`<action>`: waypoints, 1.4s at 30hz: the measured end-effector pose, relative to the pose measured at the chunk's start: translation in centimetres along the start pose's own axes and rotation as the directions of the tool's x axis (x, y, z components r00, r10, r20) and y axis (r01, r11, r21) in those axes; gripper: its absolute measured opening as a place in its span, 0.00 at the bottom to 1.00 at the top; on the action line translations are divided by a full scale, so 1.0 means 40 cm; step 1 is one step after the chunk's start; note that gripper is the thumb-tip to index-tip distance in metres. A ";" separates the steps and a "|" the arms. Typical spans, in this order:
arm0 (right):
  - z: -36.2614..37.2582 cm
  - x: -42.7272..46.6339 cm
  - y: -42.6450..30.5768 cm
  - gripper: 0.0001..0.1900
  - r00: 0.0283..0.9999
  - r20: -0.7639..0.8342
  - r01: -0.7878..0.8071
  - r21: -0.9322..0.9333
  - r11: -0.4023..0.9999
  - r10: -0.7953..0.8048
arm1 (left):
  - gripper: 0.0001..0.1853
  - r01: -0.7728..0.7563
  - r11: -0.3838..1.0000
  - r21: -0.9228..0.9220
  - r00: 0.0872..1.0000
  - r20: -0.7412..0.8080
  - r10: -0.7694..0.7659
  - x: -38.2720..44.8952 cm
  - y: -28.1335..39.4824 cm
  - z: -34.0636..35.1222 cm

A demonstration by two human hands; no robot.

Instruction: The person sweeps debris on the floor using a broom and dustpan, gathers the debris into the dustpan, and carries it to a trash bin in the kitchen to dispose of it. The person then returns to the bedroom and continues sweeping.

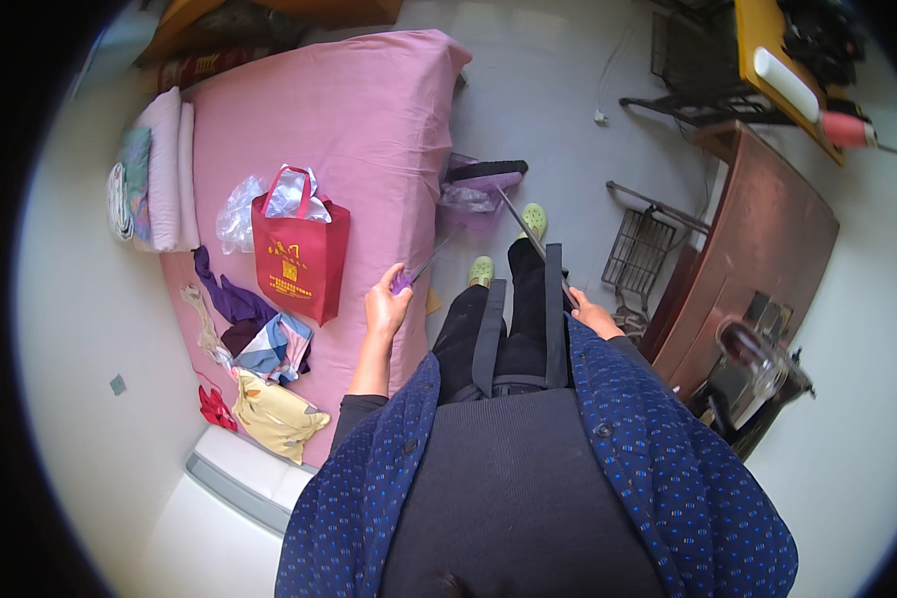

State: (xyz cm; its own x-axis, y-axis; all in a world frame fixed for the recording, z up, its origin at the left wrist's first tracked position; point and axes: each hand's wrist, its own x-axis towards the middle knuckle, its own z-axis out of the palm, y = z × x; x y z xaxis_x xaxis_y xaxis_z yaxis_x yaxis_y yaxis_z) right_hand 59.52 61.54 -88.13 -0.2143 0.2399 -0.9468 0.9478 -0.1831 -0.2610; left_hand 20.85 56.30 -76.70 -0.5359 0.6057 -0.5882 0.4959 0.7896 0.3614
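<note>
My left hand [386, 306] grips the purple end of a thin pole [432, 259], which slants down toward a translucent purple dustpan [486, 218] beside the bed. In my right hand [595, 314] is the dark stick of a broom [525, 226]. Its purple head with black bristles [487, 170] lies at the dustpan, by the bed's lower edge. Crumpled clear plastic [467, 199] shows in or at the dustpan; the bed's side partly hides that area. My feet, in light green clogs [533, 221], stand just short of the dustpan.
Left is a bed with a pink sheet [321, 97], bearing a red shopping bag [303, 261], folded bedding [166, 172], clothes [269, 347] and a yellow pillow [280, 415]. Right stands a brown sewing-machine table [762, 224] with a treadle [639, 247]. A plug [600, 116] lies on the floor.
</note>
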 end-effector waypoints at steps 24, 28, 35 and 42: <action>0.944 -0.509 0.042 0.26 0.847 -0.529 0.095 0.238 0.967 0.047 | 0.25 -0.335 0.934 0.124 0.910 0.299 0.287 -0.271 -0.389 -0.075; 0.954 -0.491 0.042 0.26 0.888 -0.450 0.200 0.565 0.801 0.095 | 0.25 -0.374 0.918 0.133 0.920 0.182 0.348 -0.283 -0.446 -0.018; 0.780 -0.316 0.026 0.24 0.897 -0.439 0.323 0.736 0.595 0.057 | 0.25 -0.355 0.924 0.145 0.933 0.115 0.340 -0.200 -0.493 0.048; 0.434 -0.035 -0.139 0.24 0.884 -0.463 0.318 0.699 0.641 0.067 | 0.25 -0.235 0.964 0.127 0.966 0.141 0.216 -0.172 -0.486 -0.001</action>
State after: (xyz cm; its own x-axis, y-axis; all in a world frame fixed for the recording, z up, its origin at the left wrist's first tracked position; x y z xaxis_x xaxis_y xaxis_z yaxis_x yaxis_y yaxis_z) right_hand 50.45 45.69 -88.60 -0.0167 0.6413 -0.7671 0.3745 -0.7074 -0.5994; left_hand 14.87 36.81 -79.66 -0.3138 0.7422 -0.5922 0.6905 0.6065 0.3942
